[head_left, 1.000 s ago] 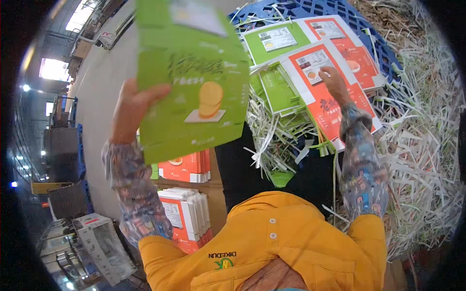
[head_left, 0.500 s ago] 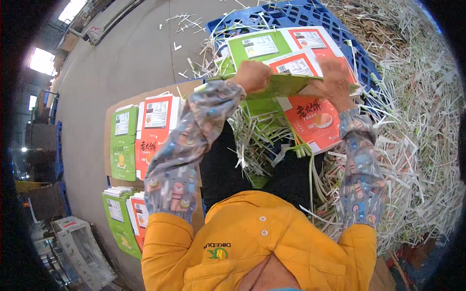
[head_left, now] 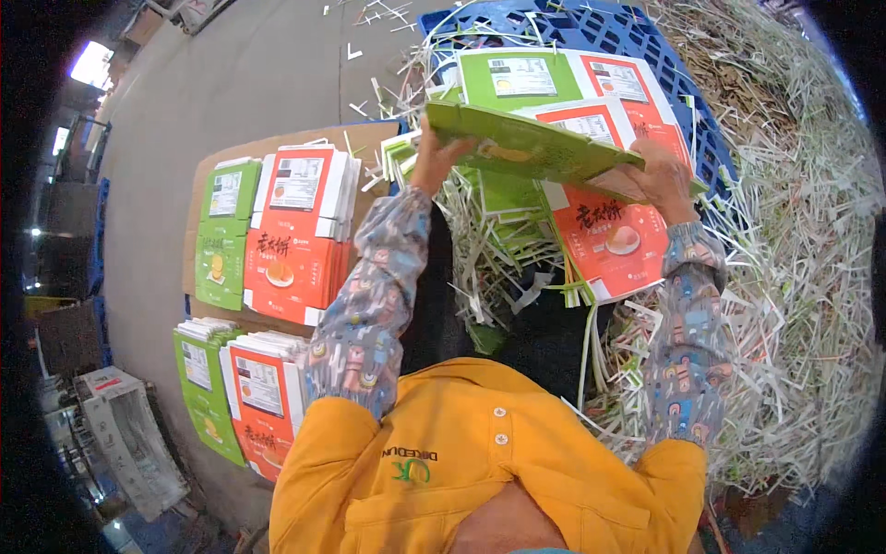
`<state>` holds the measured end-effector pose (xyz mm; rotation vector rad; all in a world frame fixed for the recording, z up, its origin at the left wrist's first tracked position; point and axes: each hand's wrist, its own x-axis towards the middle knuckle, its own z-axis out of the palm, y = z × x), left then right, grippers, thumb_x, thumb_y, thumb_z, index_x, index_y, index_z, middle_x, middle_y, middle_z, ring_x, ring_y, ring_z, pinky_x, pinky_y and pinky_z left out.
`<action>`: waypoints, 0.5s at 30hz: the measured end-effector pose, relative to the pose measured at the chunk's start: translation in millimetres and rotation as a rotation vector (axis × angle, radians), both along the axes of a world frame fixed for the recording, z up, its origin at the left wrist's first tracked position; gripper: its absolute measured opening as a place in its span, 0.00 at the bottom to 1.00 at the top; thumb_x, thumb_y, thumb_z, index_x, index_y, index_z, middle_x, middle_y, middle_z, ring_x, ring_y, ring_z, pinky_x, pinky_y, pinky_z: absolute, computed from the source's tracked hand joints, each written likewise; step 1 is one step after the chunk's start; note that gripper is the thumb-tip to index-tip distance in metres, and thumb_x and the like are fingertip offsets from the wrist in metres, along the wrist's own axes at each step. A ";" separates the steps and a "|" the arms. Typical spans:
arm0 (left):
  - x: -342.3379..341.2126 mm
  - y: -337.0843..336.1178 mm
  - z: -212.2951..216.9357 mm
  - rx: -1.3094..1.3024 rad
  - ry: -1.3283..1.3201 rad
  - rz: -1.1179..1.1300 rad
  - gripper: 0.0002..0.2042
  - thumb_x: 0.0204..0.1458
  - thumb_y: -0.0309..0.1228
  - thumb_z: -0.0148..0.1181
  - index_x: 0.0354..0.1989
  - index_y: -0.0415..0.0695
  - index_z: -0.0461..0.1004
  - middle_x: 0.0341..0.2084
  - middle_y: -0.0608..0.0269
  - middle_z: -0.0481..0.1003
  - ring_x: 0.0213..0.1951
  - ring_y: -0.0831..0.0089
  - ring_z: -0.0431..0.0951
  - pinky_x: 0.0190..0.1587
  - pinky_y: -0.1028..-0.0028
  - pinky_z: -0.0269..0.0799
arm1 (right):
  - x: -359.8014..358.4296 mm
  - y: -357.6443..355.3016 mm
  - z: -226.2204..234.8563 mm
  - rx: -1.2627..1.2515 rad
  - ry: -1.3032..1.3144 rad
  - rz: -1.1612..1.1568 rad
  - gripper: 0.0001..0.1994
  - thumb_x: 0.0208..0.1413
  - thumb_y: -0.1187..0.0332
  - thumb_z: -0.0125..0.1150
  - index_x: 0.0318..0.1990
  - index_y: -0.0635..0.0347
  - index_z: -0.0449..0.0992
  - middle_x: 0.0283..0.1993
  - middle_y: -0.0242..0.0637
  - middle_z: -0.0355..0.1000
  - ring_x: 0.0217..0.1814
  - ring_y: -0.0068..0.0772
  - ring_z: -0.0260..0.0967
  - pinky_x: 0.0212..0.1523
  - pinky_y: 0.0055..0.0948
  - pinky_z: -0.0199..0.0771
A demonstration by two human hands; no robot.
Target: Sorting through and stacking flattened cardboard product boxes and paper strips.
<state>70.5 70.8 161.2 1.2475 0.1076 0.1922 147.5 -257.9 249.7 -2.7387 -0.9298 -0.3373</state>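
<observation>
A green printed carton blank [head_left: 540,146], perhaps a thin stack of them, is held up on edge and tilted, its left end higher than its right. My left hand [head_left: 436,157] grips the left end, the thumb along the printed face. At the other end my right hand [head_left: 663,180] is closed on the lower right corner. Below and behind lie more flat blanks: a green one [head_left: 517,78] at the back, and a red one [head_left: 614,242] with a picture of a round cake near my right wrist. The held piece partly hides them.
A blue plastic pallet [head_left: 563,26] lies under the far blanks. White and green paper strips [head_left: 784,305] heap up on the right. To the left, red blanks [head_left: 288,235] and green blanks [head_left: 221,231] stand in stacks on brown cardboard [head_left: 198,208], with further stacks [head_left: 258,397] nearer me.
The green blank has tipped so that more of its printed face shows. My left hand has moved left along it, to its end. The view has shifted slightly.
</observation>
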 end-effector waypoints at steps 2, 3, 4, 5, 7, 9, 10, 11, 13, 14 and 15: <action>5.3 0.2 -13.7 0.125 -0.114 0.098 0.30 0.39 0.19 0.59 0.51 0.42 0.52 0.45 0.61 0.61 0.48 0.71 0.61 0.49 0.72 0.60 | 0.9 4.4 6.1 -0.035 0.015 0.014 0.15 0.42 0.54 0.55 0.30 0.54 0.67 0.27 0.42 0.68 0.32 0.46 0.66 0.29 0.40 0.63; 8.0 4.6 -21.9 0.260 -0.221 0.185 0.28 0.39 0.18 0.58 0.50 0.43 0.53 0.42 0.63 0.63 0.46 0.73 0.63 0.47 0.73 0.63 | 2.0 7.9 8.2 -0.062 0.034 0.016 0.15 0.42 0.53 0.54 0.29 0.55 0.67 0.27 0.43 0.68 0.32 0.46 0.66 0.29 0.40 0.63; 2.6 -12.9 5.2 -0.203 -0.143 0.057 0.25 0.42 0.19 0.56 0.50 0.44 0.54 0.38 0.63 0.65 0.44 0.73 0.64 0.45 0.72 0.65 | -1.1 0.9 12.0 -0.141 0.030 -0.028 0.15 0.43 0.53 0.53 0.28 0.56 0.67 0.26 0.44 0.67 0.32 0.48 0.65 0.28 0.41 0.62; -2.1 -0.7 3.2 0.204 -0.221 0.093 0.25 0.42 0.20 0.55 0.50 0.44 0.55 0.39 0.62 0.65 0.44 0.71 0.65 0.45 0.71 0.65 | -2.3 5.2 8.1 -0.138 0.012 -0.018 0.16 0.44 0.53 0.52 0.28 0.57 0.67 0.26 0.45 0.67 0.32 0.49 0.65 0.28 0.41 0.62; -13.3 32.5 -37.7 0.329 -0.114 0.178 0.27 0.41 0.24 0.58 0.52 0.41 0.55 0.43 0.58 0.65 0.44 0.67 0.66 0.43 0.69 0.65 | -6.7 23.9 1.7 -0.100 0.003 -0.013 0.16 0.45 0.53 0.51 0.27 0.58 0.67 0.26 0.47 0.66 0.31 0.50 0.64 0.28 0.42 0.62; -5.5 19.6 -46.4 0.267 -0.163 0.167 0.22 0.42 0.26 0.57 0.48 0.40 0.61 0.40 0.54 0.70 0.40 0.66 0.69 0.43 0.69 0.65 | -4.8 3.5 -7.7 -0.060 -0.112 -0.032 0.19 0.47 0.49 0.47 0.28 0.58 0.71 0.24 0.45 0.67 0.26 0.46 0.65 0.26 0.39 0.62; -10.0 17.7 -46.6 0.509 -0.109 0.237 0.21 0.41 0.25 0.58 0.46 0.39 0.63 0.36 0.57 0.71 0.38 0.69 0.69 0.42 0.71 0.65 | -3.8 0.9 -18.4 -0.124 -0.118 -0.080 0.19 0.48 0.49 0.47 0.28 0.57 0.70 0.24 0.45 0.66 0.26 0.45 0.64 0.26 0.39 0.62; -7.0 -4.1 -28.6 0.397 -0.055 0.167 0.21 0.40 0.25 0.59 0.45 0.39 0.63 0.37 0.59 0.70 0.39 0.71 0.69 0.43 0.72 0.65 | -2.9 -22.6 -17.0 -0.180 -0.172 -0.093 0.18 0.47 0.50 0.49 0.28 0.58 0.70 0.23 0.43 0.66 0.25 0.44 0.64 0.25 0.38 0.62; -25.6 -0.6 -3.6 0.319 -0.103 0.158 0.18 0.41 0.25 0.60 0.43 0.41 0.66 0.38 0.62 0.69 0.41 0.73 0.67 0.44 0.73 0.63 | -15.9 -12.5 -6.5 0.031 -0.260 -0.051 0.18 0.46 0.51 0.51 0.28 0.59 0.70 0.23 0.42 0.66 0.24 0.43 0.64 0.24 0.36 0.61; -37.3 13.9 12.9 0.338 -0.105 0.210 0.18 0.41 0.25 0.60 0.43 0.41 0.66 0.38 0.62 0.69 0.41 0.73 0.67 0.44 0.73 0.63 | -24.6 1.7 9.3 0.066 -0.180 -0.049 0.17 0.45 0.52 0.53 0.27 0.59 0.71 0.23 0.42 0.66 0.25 0.44 0.64 0.25 0.35 0.61; -53.3 26.6 29.9 0.333 -0.149 0.230 0.19 0.41 0.26 0.60 0.43 0.41 0.66 0.38 0.62 0.69 0.41 0.74 0.67 0.44 0.74 0.63 | -36.0 15.8 30.0 0.092 -0.093 -0.056 0.17 0.45 0.53 0.55 0.27 0.59 0.71 0.22 0.42 0.65 0.25 0.44 0.64 0.25 0.34 0.61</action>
